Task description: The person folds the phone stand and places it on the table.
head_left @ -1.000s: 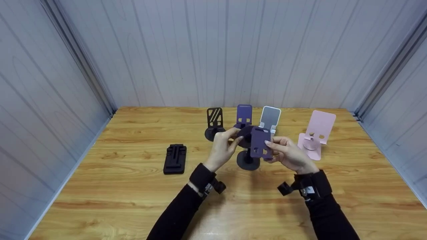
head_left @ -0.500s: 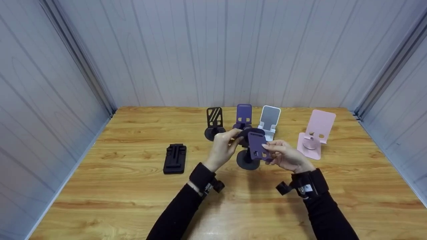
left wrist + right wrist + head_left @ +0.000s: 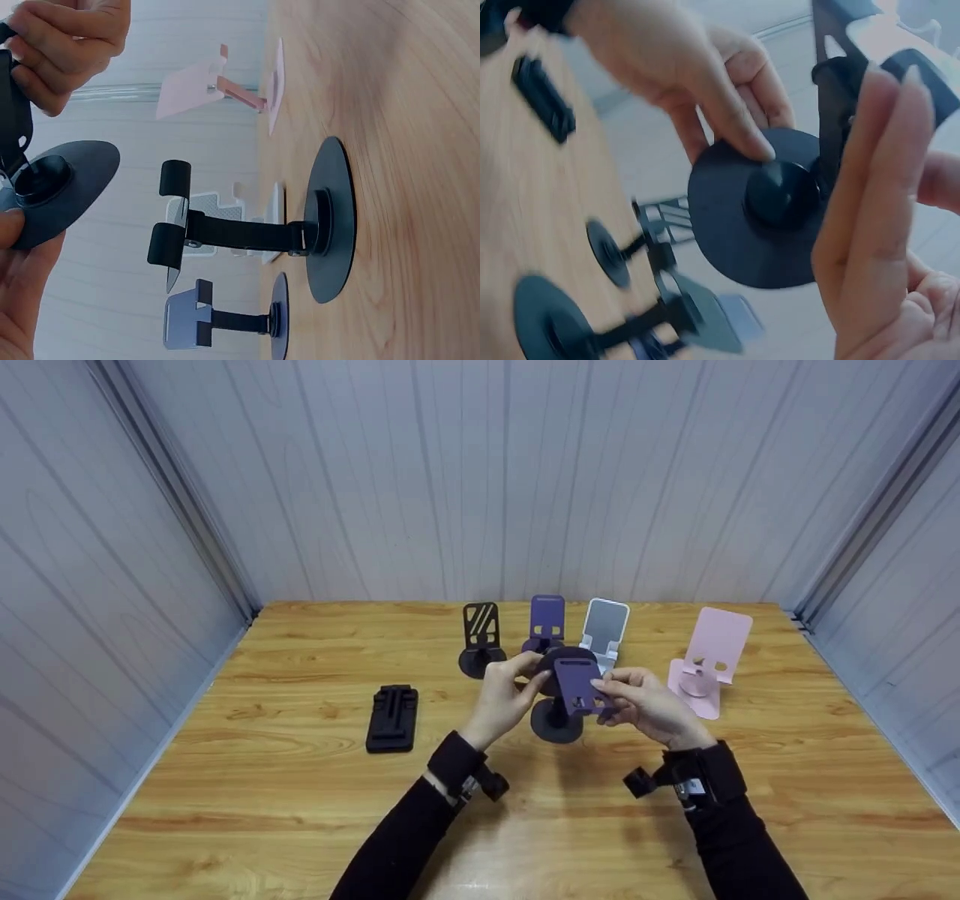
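Both hands hold a purple phone stand with a round dark base, raised above the wooden table. The left hand (image 3: 504, 697) pinches the rim of that round base (image 3: 731, 225), its thumb on the disc face. With thumb and fingers, the right hand (image 3: 649, 709) grips the lower part of the purple plate (image 3: 577, 682). In the right wrist view, the right fingers (image 3: 877, 172) lie along the dark arm beside the base. Behind and below the held stand, another dark stand (image 3: 244, 232) stands upright on its round base; its upper part is hidden in the head view.
Along the back stand a black phone stand (image 3: 481, 630), a purple one (image 3: 547, 615) and a white one (image 3: 606, 622). A pink stand (image 3: 718, 641) is at the right. A folded black stand (image 3: 392, 720) lies on the table (image 3: 285, 810) at the left.
The held stand's purple plate has tilted and shifted slightly left, with its top edge lower. More of the round base's face shows. The left hand has stayed nearly in place.
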`<state>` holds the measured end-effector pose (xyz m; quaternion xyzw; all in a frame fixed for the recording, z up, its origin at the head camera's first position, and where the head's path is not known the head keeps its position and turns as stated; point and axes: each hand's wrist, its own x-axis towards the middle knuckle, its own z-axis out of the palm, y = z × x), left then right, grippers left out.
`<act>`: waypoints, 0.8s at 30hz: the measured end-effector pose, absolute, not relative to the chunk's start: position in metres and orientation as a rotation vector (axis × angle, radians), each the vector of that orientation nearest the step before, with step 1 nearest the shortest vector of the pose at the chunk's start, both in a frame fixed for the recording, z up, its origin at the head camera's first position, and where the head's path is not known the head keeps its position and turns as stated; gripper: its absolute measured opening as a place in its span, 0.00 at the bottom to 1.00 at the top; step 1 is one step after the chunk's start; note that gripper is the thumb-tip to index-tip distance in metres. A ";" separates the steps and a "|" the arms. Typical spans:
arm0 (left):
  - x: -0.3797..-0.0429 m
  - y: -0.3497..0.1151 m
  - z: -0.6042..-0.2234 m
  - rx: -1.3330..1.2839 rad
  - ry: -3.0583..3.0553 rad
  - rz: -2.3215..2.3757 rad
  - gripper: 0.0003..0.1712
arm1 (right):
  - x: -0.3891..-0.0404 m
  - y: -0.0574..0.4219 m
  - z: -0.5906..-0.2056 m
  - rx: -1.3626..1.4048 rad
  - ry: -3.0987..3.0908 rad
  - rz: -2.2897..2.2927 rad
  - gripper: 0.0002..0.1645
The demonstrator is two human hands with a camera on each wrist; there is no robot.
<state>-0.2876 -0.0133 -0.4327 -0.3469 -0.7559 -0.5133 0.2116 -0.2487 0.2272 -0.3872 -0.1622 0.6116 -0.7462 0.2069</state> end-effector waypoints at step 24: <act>-0.281 -0.006 -0.429 -0.767 -2.162 -1.715 0.07 | -0.256 0.228 -0.399 -0.407 1.488 -2.224 0.14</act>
